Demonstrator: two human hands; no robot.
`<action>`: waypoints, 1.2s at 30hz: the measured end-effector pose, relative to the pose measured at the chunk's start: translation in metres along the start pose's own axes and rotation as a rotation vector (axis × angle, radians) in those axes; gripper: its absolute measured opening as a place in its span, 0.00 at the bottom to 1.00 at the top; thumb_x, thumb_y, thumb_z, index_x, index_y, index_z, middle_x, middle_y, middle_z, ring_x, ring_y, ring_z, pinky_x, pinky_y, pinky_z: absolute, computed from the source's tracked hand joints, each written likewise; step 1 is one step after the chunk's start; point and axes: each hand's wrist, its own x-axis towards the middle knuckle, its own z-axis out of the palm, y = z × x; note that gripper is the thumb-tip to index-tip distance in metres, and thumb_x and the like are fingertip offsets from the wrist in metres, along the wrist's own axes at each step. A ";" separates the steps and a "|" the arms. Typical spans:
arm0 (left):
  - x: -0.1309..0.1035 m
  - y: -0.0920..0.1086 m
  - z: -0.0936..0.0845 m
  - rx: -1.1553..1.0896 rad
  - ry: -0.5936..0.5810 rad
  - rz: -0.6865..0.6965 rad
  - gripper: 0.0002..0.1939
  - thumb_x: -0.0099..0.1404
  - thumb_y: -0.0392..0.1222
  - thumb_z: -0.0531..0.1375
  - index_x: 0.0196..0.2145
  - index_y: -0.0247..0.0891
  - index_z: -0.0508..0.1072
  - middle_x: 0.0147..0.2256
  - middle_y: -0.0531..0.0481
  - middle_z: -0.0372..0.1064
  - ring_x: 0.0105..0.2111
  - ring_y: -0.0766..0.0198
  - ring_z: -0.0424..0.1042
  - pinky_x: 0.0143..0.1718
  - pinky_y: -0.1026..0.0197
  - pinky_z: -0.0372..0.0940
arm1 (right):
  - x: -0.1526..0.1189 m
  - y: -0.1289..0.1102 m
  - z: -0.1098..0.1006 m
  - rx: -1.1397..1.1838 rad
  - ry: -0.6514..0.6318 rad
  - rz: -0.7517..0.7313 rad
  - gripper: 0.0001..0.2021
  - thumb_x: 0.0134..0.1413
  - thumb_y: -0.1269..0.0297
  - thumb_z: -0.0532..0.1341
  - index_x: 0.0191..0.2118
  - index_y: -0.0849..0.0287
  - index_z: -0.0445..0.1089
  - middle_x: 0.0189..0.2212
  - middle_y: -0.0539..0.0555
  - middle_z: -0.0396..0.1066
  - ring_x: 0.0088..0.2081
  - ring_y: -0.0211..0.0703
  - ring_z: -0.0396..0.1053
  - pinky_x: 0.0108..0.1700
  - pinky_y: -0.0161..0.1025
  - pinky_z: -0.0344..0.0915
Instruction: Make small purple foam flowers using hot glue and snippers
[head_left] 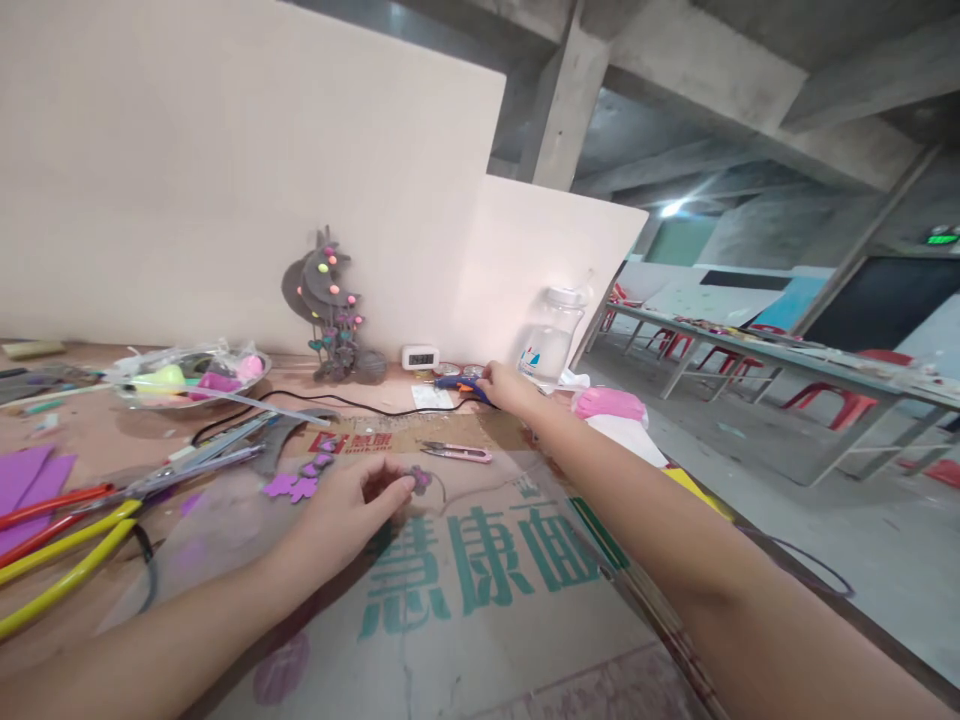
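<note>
My left hand (356, 510) is pinched at the thumb and forefinger on a small grey and purple felt flower (421, 481), from which a thin dark strand curls to the right. Farther back, my right hand (506, 385) is closed around the rear of a blue glue gun (461, 384) lying low near the board, its handle partly hidden by the fingers. Between the hands lie pink thread snips (457, 453). Left of my left hand sit several purple and grey felt flowers (300, 478).
A grey moon ornament (322, 300) stands against the white board, near a small digital clock (420, 357). A clear water bottle (551, 335) stands behind my right hand. Yellow- and red-handled scissors (90, 530) and a dish of craft bits (191, 380) lie left. A black cord (360, 402) crosses the table.
</note>
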 end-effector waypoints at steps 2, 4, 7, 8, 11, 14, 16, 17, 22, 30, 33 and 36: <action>0.001 -0.002 0.001 -0.017 -0.010 -0.011 0.11 0.61 0.47 0.52 0.29 0.38 0.67 0.23 0.54 0.65 0.25 0.65 0.66 0.28 0.64 0.59 | 0.007 -0.006 0.008 -0.003 -0.046 0.043 0.15 0.56 0.61 0.57 0.47 0.63 0.64 0.45 0.58 0.66 0.44 0.44 0.66 0.45 0.47 0.64; 0.002 -0.004 0.001 -0.034 -0.019 -0.014 0.10 0.61 0.47 0.52 0.30 0.38 0.67 0.23 0.54 0.65 0.25 0.65 0.65 0.28 0.64 0.59 | 0.012 -0.010 0.012 0.018 -0.093 0.082 0.14 0.58 0.62 0.54 0.48 0.62 0.64 0.46 0.57 0.64 0.44 0.43 0.66 0.45 0.46 0.65; 0.002 -0.004 0.001 -0.038 -0.025 -0.014 0.10 0.61 0.47 0.52 0.30 0.38 0.67 0.24 0.54 0.66 0.26 0.65 0.65 0.29 0.64 0.59 | 0.015 -0.013 0.015 0.084 -0.161 0.133 0.13 0.60 0.62 0.53 0.47 0.62 0.64 0.46 0.55 0.65 0.44 0.43 0.66 0.44 0.45 0.65; 0.002 -0.004 0.001 -0.027 -0.021 -0.014 0.10 0.61 0.47 0.52 0.30 0.38 0.67 0.24 0.54 0.66 0.26 0.64 0.65 0.29 0.64 0.59 | 0.016 -0.013 0.016 0.110 -0.174 0.146 0.13 0.59 0.62 0.53 0.47 0.62 0.64 0.46 0.55 0.65 0.43 0.43 0.66 0.44 0.44 0.66; 0.002 -0.003 0.000 0.006 -0.016 -0.007 0.11 0.61 0.47 0.52 0.28 0.38 0.67 0.24 0.53 0.66 0.26 0.64 0.66 0.29 0.63 0.59 | 0.017 -0.014 0.021 0.190 -0.148 0.141 0.15 0.58 0.61 0.55 0.48 0.62 0.63 0.46 0.56 0.65 0.43 0.43 0.67 0.43 0.45 0.66; 0.002 -0.002 0.000 -0.004 -0.025 0.004 0.11 0.61 0.46 0.52 0.28 0.38 0.66 0.24 0.54 0.66 0.26 0.64 0.65 0.29 0.63 0.59 | 0.015 -0.017 0.026 0.254 -0.049 0.073 0.16 0.57 0.61 0.55 0.49 0.63 0.63 0.45 0.56 0.65 0.42 0.44 0.67 0.42 0.46 0.67; 0.002 -0.003 0.000 -0.017 -0.026 0.010 0.10 0.61 0.46 0.52 0.28 0.38 0.66 0.23 0.54 0.65 0.25 0.65 0.65 0.28 0.64 0.59 | 0.011 -0.021 0.027 0.289 0.013 0.010 0.15 0.56 0.63 0.57 0.48 0.63 0.63 0.44 0.56 0.66 0.42 0.42 0.67 0.43 0.44 0.66; 0.002 -0.003 0.000 -0.023 -0.023 0.012 0.10 0.61 0.46 0.52 0.28 0.38 0.66 0.23 0.55 0.65 0.25 0.65 0.65 0.28 0.64 0.59 | 0.009 -0.023 0.027 0.305 0.038 -0.022 0.14 0.55 0.65 0.58 0.47 0.63 0.64 0.43 0.56 0.67 0.41 0.41 0.67 0.43 0.42 0.66; 0.001 -0.004 -0.001 -0.026 0.014 0.029 0.10 0.59 0.46 0.54 0.26 0.37 0.67 0.23 0.54 0.65 0.26 0.65 0.66 0.28 0.64 0.59 | -0.015 -0.032 0.007 0.370 0.162 -0.092 0.14 0.50 0.68 0.59 0.44 0.66 0.65 0.37 0.56 0.71 0.35 0.39 0.67 0.37 0.35 0.63; -0.002 0.004 -0.003 -0.078 0.046 -0.058 0.09 0.56 0.45 0.56 0.26 0.36 0.67 0.23 0.54 0.65 0.25 0.66 0.65 0.28 0.65 0.59 | -0.085 -0.024 -0.026 0.483 0.129 -0.146 0.18 0.49 0.49 0.57 0.31 0.63 0.69 0.17 0.51 0.66 0.22 0.37 0.63 0.27 0.34 0.60; 0.000 -0.001 -0.002 -0.084 0.057 -0.053 0.09 0.56 0.45 0.56 0.27 0.37 0.68 0.23 0.54 0.66 0.24 0.66 0.65 0.27 0.65 0.59 | -0.111 -0.021 -0.023 0.609 0.048 -0.224 0.15 0.49 0.52 0.58 0.34 0.60 0.70 0.25 0.52 0.72 0.25 0.38 0.66 0.30 0.35 0.61; 0.002 -0.006 -0.001 -0.090 0.069 -0.052 0.08 0.56 0.45 0.56 0.26 0.37 0.67 0.22 0.54 0.66 0.24 0.65 0.66 0.27 0.65 0.59 | -0.132 -0.020 -0.015 0.663 -0.022 -0.262 0.14 0.50 0.54 0.58 0.37 0.58 0.68 0.28 0.52 0.72 0.25 0.38 0.66 0.33 0.37 0.63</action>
